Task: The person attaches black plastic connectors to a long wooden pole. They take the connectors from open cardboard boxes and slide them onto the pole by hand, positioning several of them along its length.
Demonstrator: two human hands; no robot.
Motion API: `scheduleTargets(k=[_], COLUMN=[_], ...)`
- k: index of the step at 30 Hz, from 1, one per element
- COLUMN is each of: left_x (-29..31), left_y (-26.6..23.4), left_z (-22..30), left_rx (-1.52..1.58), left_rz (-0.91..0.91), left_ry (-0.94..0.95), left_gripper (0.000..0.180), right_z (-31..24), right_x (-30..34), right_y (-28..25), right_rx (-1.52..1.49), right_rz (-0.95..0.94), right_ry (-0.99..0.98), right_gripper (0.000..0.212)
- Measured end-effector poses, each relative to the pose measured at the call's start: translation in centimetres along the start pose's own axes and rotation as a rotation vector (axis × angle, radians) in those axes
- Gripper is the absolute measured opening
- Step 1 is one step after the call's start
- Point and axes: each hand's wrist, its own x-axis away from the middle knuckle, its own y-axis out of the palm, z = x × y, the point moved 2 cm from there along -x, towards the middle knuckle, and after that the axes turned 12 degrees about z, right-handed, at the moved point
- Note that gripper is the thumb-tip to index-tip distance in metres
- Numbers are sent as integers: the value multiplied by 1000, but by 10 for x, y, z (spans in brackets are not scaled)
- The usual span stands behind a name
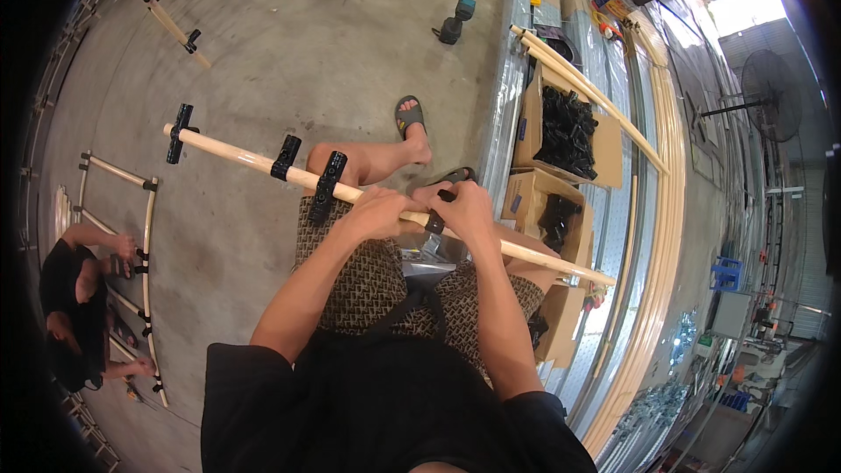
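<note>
A long cream pipe [235, 154] lies slanted across my lap, its left end farther away. Several black pipe joints sit along it: one joint [180, 133] by the left end, another joint [286, 158] and a third joint [328, 187] beside my left hand. My left hand [378, 213] is closed around the pipe near its middle. Just to the right, my right hand [470, 213] is closed on a small black pipe joint [434, 223] fitted on the pipe. The fingers partly cover this joint.
Open cardboard boxes [523, 136] of black joints stand at my right, beside long metal profiles and cream pipes [670, 236]. A cordless drill [454, 22] stands on the floor ahead. At far left a co-worker [74, 307] sits by a pipe frame [147, 254]. A fan [771, 95] is at far right.
</note>
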Motion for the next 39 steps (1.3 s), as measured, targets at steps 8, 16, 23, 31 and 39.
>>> scheduleTargets(k=[8,16,23,31,39], left_x=[-2,-1,3,3,2], left_y=[1,6,0,3,3], left_z=[0,-3,-2,-4,-3], left_rx=[-9,-9,9,19,27], left_rz=[-20,-19,-36,3,-28], left_ry=[17,-7,-7,29,28], left_gripper=[39,40,36,38,43], right_z=[11,29,22,78,101], right_x=[1,-16,-16,-12,-9], right_y=[15,27,-3,22,58], right_rx=[-100,-83,-254,-805,-920], right_rz=[104,18,-292,-359,-328], right_ry=[-44,-32,9,-19,108], right_gripper=[33,34,45,47,47])
